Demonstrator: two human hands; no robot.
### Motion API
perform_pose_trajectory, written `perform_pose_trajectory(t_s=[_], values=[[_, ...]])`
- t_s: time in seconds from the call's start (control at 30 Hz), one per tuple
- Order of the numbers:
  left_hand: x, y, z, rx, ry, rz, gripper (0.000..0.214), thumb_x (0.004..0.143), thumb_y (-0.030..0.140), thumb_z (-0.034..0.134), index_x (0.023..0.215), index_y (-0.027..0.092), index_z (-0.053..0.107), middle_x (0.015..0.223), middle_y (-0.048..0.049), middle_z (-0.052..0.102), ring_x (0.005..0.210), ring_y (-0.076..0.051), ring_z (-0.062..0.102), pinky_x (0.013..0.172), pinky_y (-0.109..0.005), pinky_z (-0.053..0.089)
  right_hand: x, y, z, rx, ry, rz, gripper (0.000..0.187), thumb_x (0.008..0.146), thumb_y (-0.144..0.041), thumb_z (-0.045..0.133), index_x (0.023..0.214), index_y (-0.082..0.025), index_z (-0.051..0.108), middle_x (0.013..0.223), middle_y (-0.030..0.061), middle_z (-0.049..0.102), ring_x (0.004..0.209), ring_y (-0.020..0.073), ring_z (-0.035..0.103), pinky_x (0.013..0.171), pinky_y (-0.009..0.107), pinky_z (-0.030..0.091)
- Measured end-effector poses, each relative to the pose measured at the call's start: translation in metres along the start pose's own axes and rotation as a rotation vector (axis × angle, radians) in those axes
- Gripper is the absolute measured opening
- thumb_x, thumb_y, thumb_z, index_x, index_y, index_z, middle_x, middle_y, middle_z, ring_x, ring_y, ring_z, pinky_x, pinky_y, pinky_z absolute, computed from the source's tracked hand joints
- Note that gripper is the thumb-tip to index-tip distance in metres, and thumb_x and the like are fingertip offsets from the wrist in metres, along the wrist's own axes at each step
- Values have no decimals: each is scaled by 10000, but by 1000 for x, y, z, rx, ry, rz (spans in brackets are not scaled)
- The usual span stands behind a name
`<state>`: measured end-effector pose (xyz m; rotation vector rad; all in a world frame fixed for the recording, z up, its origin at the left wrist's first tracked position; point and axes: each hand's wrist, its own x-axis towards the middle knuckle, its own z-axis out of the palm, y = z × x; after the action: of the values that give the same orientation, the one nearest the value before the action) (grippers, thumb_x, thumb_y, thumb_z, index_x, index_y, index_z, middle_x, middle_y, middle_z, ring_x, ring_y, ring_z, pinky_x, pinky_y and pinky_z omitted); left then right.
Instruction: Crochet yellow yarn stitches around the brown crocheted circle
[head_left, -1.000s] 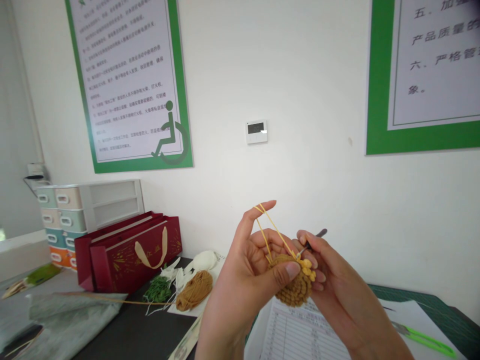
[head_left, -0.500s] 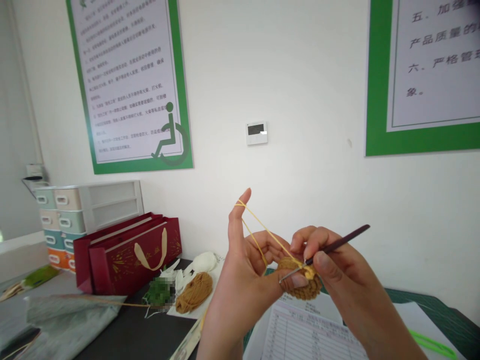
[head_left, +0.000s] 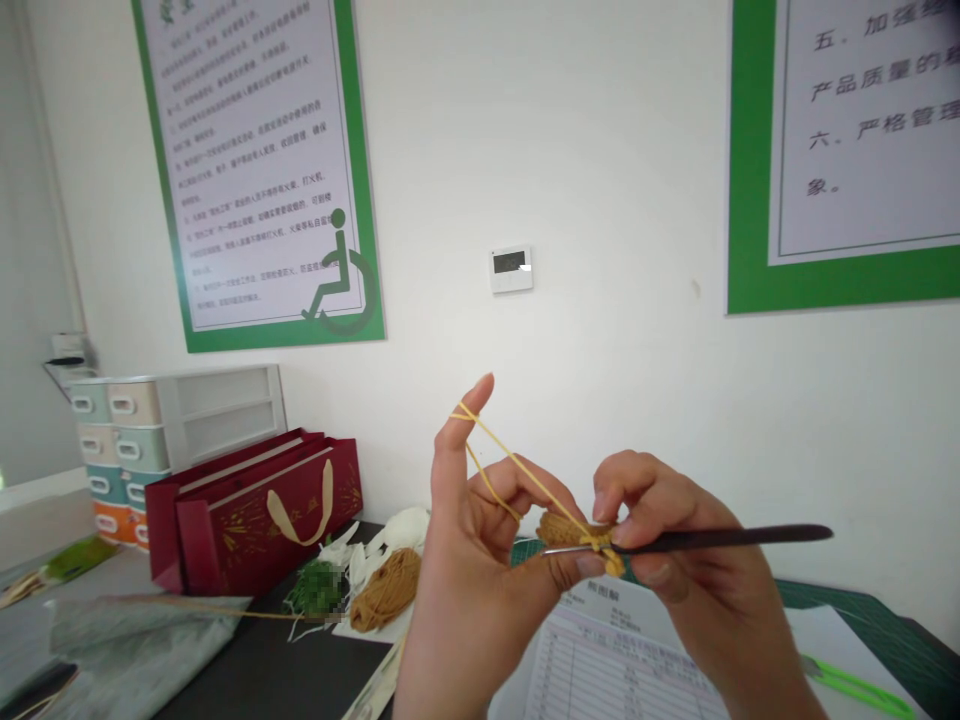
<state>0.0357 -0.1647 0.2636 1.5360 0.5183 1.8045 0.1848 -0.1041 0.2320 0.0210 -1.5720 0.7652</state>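
The right hand (head_left: 682, 560) has swung the slim dark crochet hook (head_left: 720, 538) level toward 3 o'clock, hands together, the left hand (head_left: 480, 590) pinching the golden-yellow crocheted piece (head_left: 559, 530), yellow yarn (head_left: 517, 480) looped on its raised finger

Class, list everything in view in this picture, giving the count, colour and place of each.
posters: 2, green-bordered, on wall
wall panel: 1, white, on wall
drawer unit: 1, pastel, far left
gift box: 1, dark red, beside drawers
cloth: 1, grey, on desk
greenery: 1 bunch, green, on desk
yarn bundle: 1, tan, on desk
printed sheet: 1, white, below hands
scissors: 1, green-handled, lower right
crochet hook: 1, dark, in right hand
crocheted piece: 1, tan, between hands
yarn strand: 1, yellow, around left index finger
left hand: 1, holding crocheted piece
right hand: 1, holding hook
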Motion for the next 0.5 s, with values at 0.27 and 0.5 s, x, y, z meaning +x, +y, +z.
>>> perform_pose_trajectory(t_s=[0.27,0.5], values=[[0,-3,2,-36,18,92,1118,646,-73,869,1489,483,387,787,53,717,713,-177,706,655,-283,632,-1,9,-13,-14,-94,-193,117,927,-288,721,1036,-309,758,994,50,559,964,226,556,748,358,516],[0,-2,1,-32,19,82,1088,655,-58,873,1493,460,411,783,41,729,718,-184,722,687,-296,644,1,7,-18,-79,-142,-271,100,921,-232,734,1019,-256,735,966,21,556,950,201,560,781,369,492]])
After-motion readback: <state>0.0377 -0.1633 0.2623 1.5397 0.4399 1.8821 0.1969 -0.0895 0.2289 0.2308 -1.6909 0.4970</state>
